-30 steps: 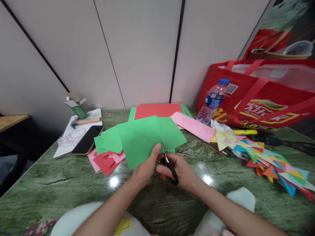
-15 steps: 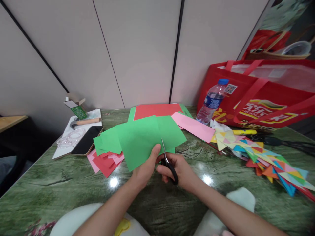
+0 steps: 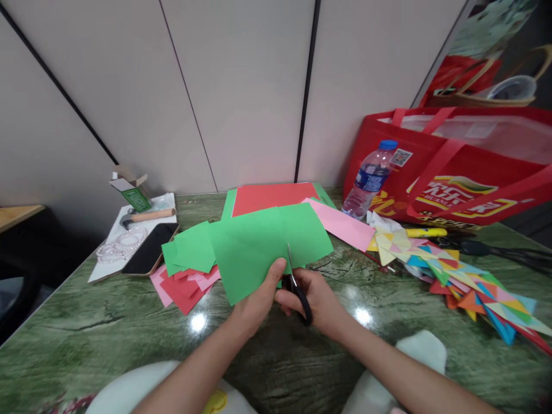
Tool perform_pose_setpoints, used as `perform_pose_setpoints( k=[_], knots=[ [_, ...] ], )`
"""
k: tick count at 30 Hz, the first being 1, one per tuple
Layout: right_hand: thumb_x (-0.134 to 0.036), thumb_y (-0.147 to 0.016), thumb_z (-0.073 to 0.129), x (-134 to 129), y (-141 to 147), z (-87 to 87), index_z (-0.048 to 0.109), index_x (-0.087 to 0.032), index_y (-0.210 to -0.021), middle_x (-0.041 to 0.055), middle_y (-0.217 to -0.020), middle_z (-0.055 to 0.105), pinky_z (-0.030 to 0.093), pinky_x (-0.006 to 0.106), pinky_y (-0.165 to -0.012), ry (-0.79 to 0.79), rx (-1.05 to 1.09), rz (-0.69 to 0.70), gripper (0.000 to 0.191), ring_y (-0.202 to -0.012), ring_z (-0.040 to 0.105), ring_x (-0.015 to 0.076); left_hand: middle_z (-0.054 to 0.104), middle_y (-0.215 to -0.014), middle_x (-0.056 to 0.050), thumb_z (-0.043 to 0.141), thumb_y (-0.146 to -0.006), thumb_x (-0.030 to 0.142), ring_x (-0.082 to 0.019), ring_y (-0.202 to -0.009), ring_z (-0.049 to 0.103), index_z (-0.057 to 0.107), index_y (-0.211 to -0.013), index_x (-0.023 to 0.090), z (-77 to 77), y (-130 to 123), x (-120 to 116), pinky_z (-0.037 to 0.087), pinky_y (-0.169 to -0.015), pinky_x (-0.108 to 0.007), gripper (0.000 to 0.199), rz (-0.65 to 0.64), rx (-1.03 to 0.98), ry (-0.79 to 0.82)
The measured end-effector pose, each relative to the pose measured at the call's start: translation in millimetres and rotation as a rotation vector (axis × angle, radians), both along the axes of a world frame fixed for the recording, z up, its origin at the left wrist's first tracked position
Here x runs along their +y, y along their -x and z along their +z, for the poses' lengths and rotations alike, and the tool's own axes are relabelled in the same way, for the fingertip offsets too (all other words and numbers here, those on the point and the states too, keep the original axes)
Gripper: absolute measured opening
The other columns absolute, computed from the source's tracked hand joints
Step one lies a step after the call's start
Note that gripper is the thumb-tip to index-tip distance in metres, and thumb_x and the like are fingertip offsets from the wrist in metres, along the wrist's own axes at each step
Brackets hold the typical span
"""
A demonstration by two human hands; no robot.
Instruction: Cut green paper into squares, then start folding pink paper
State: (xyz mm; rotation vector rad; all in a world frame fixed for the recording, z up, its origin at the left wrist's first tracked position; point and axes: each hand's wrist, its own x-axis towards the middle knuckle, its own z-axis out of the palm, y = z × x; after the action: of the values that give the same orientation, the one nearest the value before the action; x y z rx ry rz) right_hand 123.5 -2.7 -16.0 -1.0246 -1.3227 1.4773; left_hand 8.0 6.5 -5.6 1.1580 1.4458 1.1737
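Note:
My left hand (image 3: 259, 296) grips the lower edge of a green paper sheet (image 3: 248, 247), thumb on top and the other fingers hidden beneath. In my right hand (image 3: 317, 299) is a pair of scissors (image 3: 305, 305) with black handles. One blade shows over the green sheet, pointing away from me, close to my left thumb; the other blade is hidden by the paper. Left of the sheet lie smaller green paper pieces (image 3: 190, 250), partly over red and pink paper pieces (image 3: 185, 290) on the table.
A phone (image 3: 150, 248), a hammer (image 3: 149, 216) and a small green box (image 3: 137, 198) are at the left. Red paper (image 3: 273, 195) lies at the back. At the right are pink paper (image 3: 345, 224), a water bottle (image 3: 371, 181), a red bag (image 3: 452, 167) and folded colourful paper pieces (image 3: 466, 276).
The green sheet has shifted slightly to the right, its right part swinging outward. The scissors blade stands a little further right on the paper. Both hands keep their holds.

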Motion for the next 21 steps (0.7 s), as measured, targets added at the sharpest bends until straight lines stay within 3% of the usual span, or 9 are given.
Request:
perform_pose_setpoints(
  k=[4, 8, 16, 21],
  knots=[
    [-0.042, -0.057, 0.071, -0.4, -0.7, -2.0, 0.044, -0.018, -0.057, -0.0047, -0.044, 0.051, 0.034, 0.020, -0.040, 0.012, -0.001, 0.016, 0.036, -0.041, 0.045, 0.0083, 0.065, -0.059, -0.003, 0.061, -0.063, 0.051, -0.018, -0.054, 0.058, 0.064, -0.059, 0.020, 2.0, -1.3, -1.2, 0.044, -0.063, -0.030, 0.031, -0.033, -0.036, 0.051],
    [-0.040, -0.057, 0.071, -1.0, -0.7, -3.2, 0.042, -0.018, -0.058, -0.0060, -0.042, 0.050, 0.034, 0.020, -0.040, 0.035, -0.003, 0.013, 0.036, -0.039, 0.045, 0.0078, 0.062, -0.052, -0.003, 0.064, -0.061, 0.048, -0.019, -0.052, 0.057, 0.061, -0.052, 0.020, 6.1, -2.6, -1.5, 0.043, -0.062, -0.031, 0.029, -0.010, -0.069, 0.066],
    [-0.040, -0.057, 0.071, -0.5, -0.3, -4.5, 0.044, -0.018, -0.063, -0.0077, -0.040, 0.048, 0.034, 0.020, -0.039, 0.072, 0.031, 0.015, 0.035, -0.036, 0.044, 0.0072, 0.068, -0.076, -0.004, 0.056, -0.068, 0.051, -0.019, -0.071, 0.061, 0.064, -0.069, 0.020, -2.1, -0.5, -0.6, 0.044, -0.075, -0.030, 0.032, -0.038, 0.042, -0.017],
    [-0.041, -0.057, 0.071, -1.9, -0.3, -2.1, 0.045, -0.017, -0.063, -0.0071, -0.039, 0.048, 0.033, 0.020, -0.039, 0.081, 0.025, 0.016, 0.035, -0.036, 0.043, 0.0071, 0.068, -0.075, -0.005, 0.055, -0.069, 0.051, -0.019, -0.071, 0.061, 0.063, -0.066, 0.020, 2.6, -1.5, -2.1, 0.045, -0.073, -0.030, 0.032, -0.039, 0.054, -0.016]
  ],
)
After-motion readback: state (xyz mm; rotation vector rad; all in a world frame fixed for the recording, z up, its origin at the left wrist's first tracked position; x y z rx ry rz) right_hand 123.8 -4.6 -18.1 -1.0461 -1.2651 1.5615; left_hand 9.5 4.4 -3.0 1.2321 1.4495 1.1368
